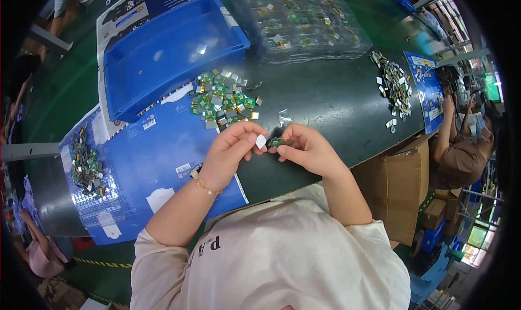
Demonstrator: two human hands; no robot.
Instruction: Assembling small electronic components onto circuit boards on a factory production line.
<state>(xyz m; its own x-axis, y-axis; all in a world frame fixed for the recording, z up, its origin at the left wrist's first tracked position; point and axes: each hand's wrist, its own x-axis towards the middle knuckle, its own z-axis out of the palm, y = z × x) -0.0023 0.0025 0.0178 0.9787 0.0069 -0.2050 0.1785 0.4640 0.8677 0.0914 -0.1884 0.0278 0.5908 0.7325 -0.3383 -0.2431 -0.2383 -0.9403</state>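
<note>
My left hand (227,150) pinches a small white square piece (261,141) between thumb and fingers. Close beside it, my right hand (309,149) grips a small green circuit board (275,142) with dark parts on it. The two pieces nearly meet over the table edge in front of my chest; whether they are joined cannot be made out. Just beyond my hands lies a loose heap of green circuit boards (220,101) with silvery square parts. A scrap of clear film (284,116) shows behind my fingertips.
A blue plastic bin (122,101) stands at the far left, with stacked clear trays (306,52) of boards at the back. More small parts are piled at right (396,87) and on bubble wrap (97,207) at left. A cardboard box (391,196) and a co-worker (461,158) are at right.
</note>
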